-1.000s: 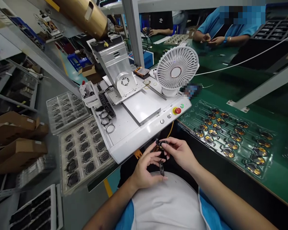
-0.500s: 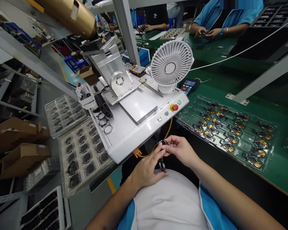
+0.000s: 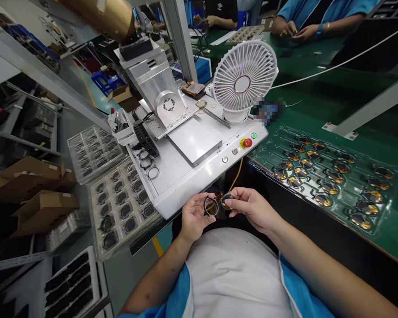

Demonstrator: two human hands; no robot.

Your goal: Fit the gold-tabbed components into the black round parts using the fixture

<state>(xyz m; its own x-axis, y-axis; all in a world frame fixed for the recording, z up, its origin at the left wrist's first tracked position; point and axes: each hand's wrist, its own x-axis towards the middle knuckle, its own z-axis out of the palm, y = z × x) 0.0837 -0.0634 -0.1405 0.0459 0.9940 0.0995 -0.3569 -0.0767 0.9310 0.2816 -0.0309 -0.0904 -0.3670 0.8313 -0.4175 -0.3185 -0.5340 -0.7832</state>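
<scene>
Between thumb and fingers, my left hand (image 3: pixel 195 217) holds a thin round metal ring (image 3: pixel 211 206), its open middle facing me. Close beside it on the right, my right hand (image 3: pixel 252 206) pinches a small round dark disc part (image 3: pixel 227 202) with a shiny rim. A small gap separates ring and disc. Both hands are above my lap, just in front of the white machine's edge (image 3: pixel 172 203). Similar dark rings (image 3: pixel 153 172) lie on the left of the machine's top.
A white fan (image 3: pixel 242 84) and a red emergency button (image 3: pixel 247 142) are on the machine. At right, a clear tray (image 3: pixel 275 148) carries several black-and-gold round parts. Trays of dark rings (image 3: pixel 92 221) stand at left. Across the green table (image 3: pixel 321 97) co-workers' hands (image 3: pixel 296 33) are busy.
My hands have moved apart. The ring, earlier hanging below my left fingers, is now upright in my left hand; the disc stays in my right. The camera view has shifted slightly.
</scene>
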